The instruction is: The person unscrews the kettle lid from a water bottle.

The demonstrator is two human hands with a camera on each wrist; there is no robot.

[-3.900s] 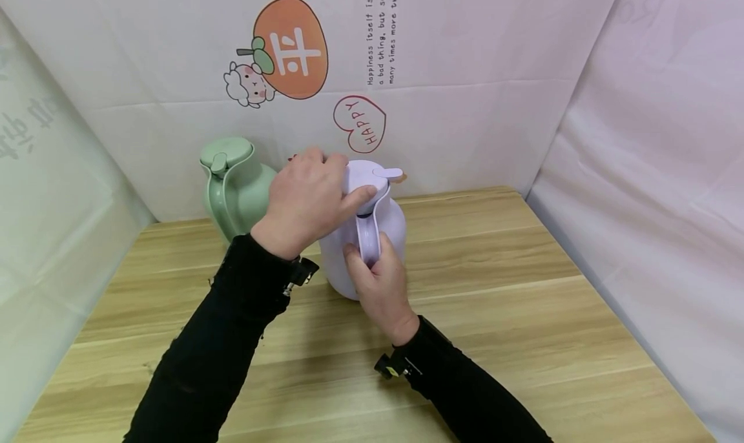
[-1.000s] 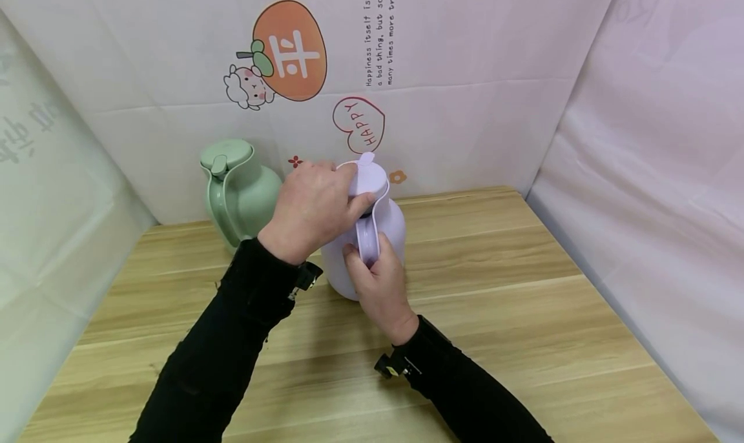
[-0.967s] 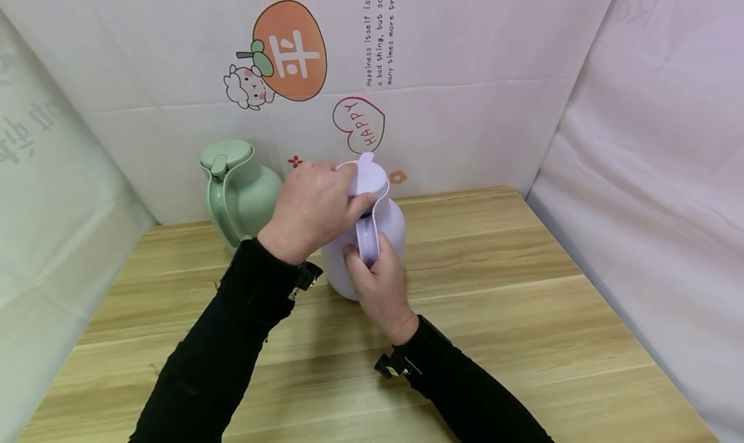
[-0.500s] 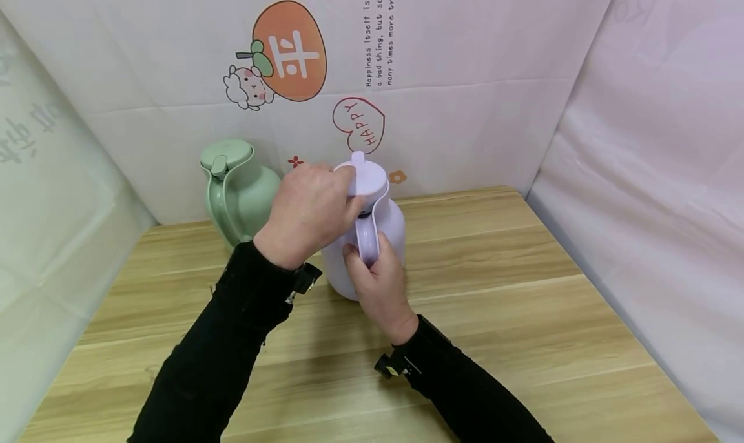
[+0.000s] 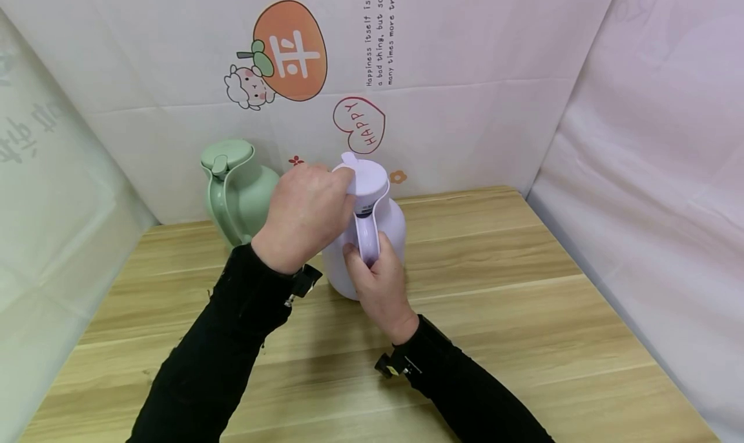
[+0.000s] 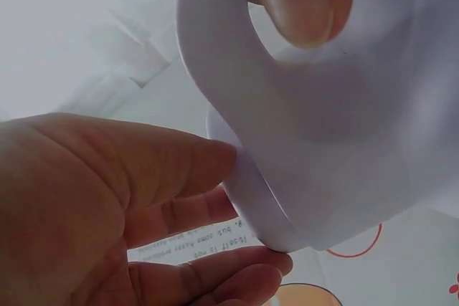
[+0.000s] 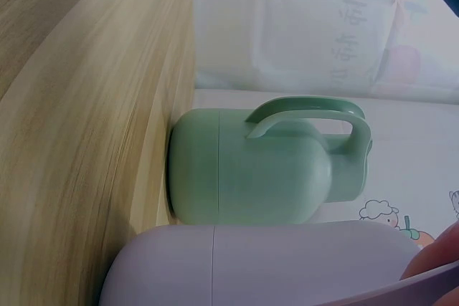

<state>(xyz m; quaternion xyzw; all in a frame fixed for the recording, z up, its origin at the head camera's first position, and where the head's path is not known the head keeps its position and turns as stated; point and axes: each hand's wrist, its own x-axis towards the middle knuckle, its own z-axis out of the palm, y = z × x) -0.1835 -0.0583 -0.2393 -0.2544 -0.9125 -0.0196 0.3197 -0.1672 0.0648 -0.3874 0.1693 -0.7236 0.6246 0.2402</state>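
Note:
A lavender thermos jug (image 5: 395, 226) stands upright on the wooden table, its handle towards me. My right hand (image 5: 380, 288) grips the handle (image 5: 367, 239), fingers wrapped round it. On top, the thumb and fingers of my left hand (image 5: 308, 214) hold the left side of the jug's lid (image 5: 372, 178). The lid's tab points to the back left, and a dark band shows under the lid above the handle. In the left wrist view the thumb and fingers pinch the rim of the lid (image 6: 251, 195). Part of the jug is hidden behind my left hand.
A green thermos jug (image 5: 252, 201) stands at the back left, close beside the lavender one, as the right wrist view also shows. Behind them hangs a white printed cloth (image 5: 465, 126); more cloth closes both sides. The wooden table (image 5: 494, 314) extends in front and right.
The lid's tab has swung anticlockwise, from pointing right, through straight back, to back left. My left hand has shifted slightly, its thumb now further left. The right hand and jug have stayed put.

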